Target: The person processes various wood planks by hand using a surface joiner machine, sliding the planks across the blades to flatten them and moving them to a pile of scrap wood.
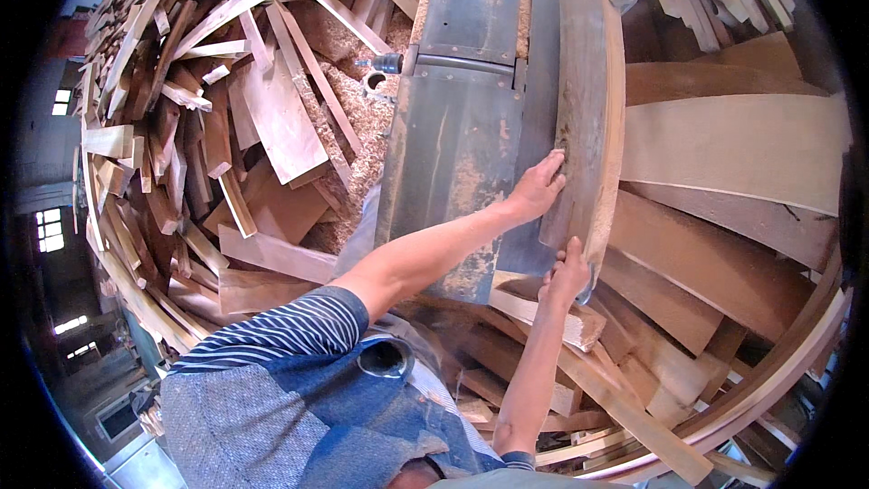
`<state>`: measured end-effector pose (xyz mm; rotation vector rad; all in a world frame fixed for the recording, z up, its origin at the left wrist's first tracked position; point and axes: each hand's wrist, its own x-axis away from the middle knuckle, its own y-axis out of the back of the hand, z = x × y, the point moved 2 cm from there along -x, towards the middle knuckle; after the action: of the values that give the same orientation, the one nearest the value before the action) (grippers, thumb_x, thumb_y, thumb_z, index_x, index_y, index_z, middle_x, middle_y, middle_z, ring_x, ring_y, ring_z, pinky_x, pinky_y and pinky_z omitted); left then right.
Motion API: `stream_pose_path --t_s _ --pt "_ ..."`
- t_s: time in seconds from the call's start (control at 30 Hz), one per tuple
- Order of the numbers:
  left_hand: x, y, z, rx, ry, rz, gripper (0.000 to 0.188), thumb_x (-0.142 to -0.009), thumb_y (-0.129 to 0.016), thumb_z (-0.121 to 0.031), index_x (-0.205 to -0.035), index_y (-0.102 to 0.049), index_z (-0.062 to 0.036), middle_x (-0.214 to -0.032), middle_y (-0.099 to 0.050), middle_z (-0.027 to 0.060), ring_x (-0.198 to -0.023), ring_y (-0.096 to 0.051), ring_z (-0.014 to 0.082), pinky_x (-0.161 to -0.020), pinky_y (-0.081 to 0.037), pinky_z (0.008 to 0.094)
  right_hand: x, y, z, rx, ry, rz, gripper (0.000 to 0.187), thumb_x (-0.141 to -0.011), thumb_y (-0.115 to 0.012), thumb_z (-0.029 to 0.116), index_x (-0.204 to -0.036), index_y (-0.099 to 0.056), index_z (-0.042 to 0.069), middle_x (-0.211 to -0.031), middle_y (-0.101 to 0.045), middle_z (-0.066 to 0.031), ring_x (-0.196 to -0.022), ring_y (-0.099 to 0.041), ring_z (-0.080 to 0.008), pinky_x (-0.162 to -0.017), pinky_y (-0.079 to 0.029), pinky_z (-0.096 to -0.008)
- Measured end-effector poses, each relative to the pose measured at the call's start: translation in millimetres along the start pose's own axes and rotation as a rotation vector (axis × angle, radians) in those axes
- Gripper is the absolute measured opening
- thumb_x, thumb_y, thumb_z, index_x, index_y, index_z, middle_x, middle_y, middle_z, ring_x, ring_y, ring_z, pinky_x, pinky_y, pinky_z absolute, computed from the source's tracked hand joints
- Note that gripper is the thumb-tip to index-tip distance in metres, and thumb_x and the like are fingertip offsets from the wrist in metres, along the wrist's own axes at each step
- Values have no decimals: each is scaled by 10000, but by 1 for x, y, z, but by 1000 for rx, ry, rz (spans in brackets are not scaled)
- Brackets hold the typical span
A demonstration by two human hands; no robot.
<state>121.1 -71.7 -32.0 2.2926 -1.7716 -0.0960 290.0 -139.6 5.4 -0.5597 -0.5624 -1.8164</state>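
Observation:
A long wooden board [579, 91] with a grey, weathered face lies lengthwise on the metal bed [462, 127] of a woodworking machine that looks like a jointer. A paler wooden strip [615, 118] runs along its right side; whether it belongs to the board I cannot tell. My left hand [539, 186] reaches across the bed and presses on the board's left side with curled fingers. Closer to me, my right hand [566, 273] is closed at the board's near end, its thumb pointing up along the wood. The underside of the board is hidden.
Offcuts [217, 118] and wood shavings [371, 158] heap up left of the machine. Wide planks [733, 149] lie stacked on the right, with more wood [525, 308] below the bed's near end. A dark round fitting [387, 63] sticks out from the bed's left side.

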Motion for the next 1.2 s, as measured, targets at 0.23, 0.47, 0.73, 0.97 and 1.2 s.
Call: stream_pose_path --t_s 0.23,0.47,0.73,0.97,1.2 --pt "-7 3 3 31 -28 -8 566 -1012 -594 -146 -1502 -405 65 -1562 -434 266 -1471 -411 356 -1196 -355 394 -7 -4 -1 -2 6 -5 445 -971 -708 428 -742 -569 73 -563 -432 38 -406 -366 -78 -346 -243 -256" --pt "-11 9 4 -13 -87 15 546 -1010 -594 -141 -1488 -419 56 -1543 -460 257 -1452 -433 368 -1180 -378 410 -7 -9 5 14 16 2 433 -968 -706 421 -739 -568 81 -565 -437 38 -406 -376 -76 -344 -245 -256" --pt "21 28 9 -110 -161 95 526 -977 -628 -87 -1455 -456 51 -1530 -476 246 -1433 -444 392 -1164 -406 439 -11 -11 7 7 31 22 416 -970 -703 407 -743 -560 89 -572 -441 41 -419 -393 -66 -340 -238 -242" --pt "82 55 18 -310 -290 109 549 -909 -725 -89 -1403 -522 38 -1460 -547 219 -1357 -511 383 -1127 -439 453 -9 -20 15 28 44 13 401 -976 -699 394 -755 -564 87 -575 -442 44 -429 -399 -62 -339 -240 -245" --pt "68 52 15 -465 -518 125 562 -774 -836 -172 -1231 -581 34 -1412 -574 184 -1227 -567 368 -1043 -480 450 -16 -20 13 24 38 29 402 -972 -709 398 -750 -565 96 -569 -447 44 -413 -379 -63 -349 -238 -243"
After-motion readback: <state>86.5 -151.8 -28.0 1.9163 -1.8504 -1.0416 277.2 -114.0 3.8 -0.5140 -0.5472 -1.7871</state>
